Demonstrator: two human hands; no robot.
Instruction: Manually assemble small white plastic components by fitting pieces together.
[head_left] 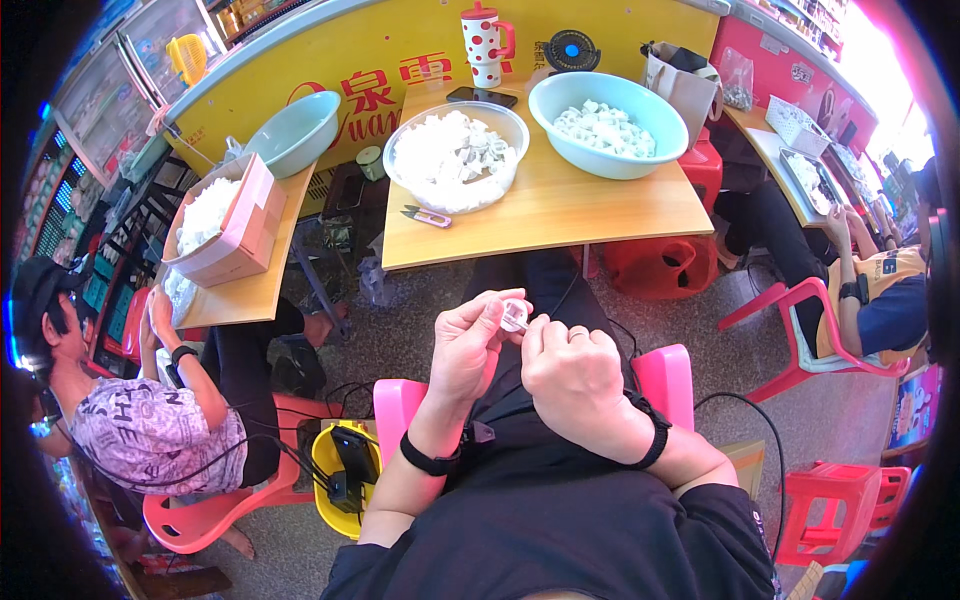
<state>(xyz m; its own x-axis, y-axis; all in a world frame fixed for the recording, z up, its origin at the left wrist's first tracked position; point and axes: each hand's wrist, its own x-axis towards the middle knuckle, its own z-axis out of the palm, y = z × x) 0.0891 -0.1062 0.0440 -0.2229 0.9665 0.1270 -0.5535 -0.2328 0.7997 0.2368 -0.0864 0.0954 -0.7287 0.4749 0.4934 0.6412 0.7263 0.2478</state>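
Above my lap, my left hand (468, 340) pinches a small round white part (514, 315) between thumb and fingers. My right hand (575, 375) is closed right beside it, its fingertips at the part's edge; what it grips, if anything, is too small to make out. Beyond my hands stands a wooden-topped table (560, 222). On it, a translucent basin (393, 158) holds a heap of white pieces, and a pale blue basin (640, 168) holds white ring-like pieces. Thread snips (428, 216) with pinkish handles lie near the table's left front edge.
A dotted tumbler (482, 48), a phone (482, 97) and a black fan (573, 50) are at the table's back. People sit at tables left and right; the left table bears a cardboard box (245, 235) of white pieces. Red stools (825, 515) and cables lie around my pink chair (665, 385).
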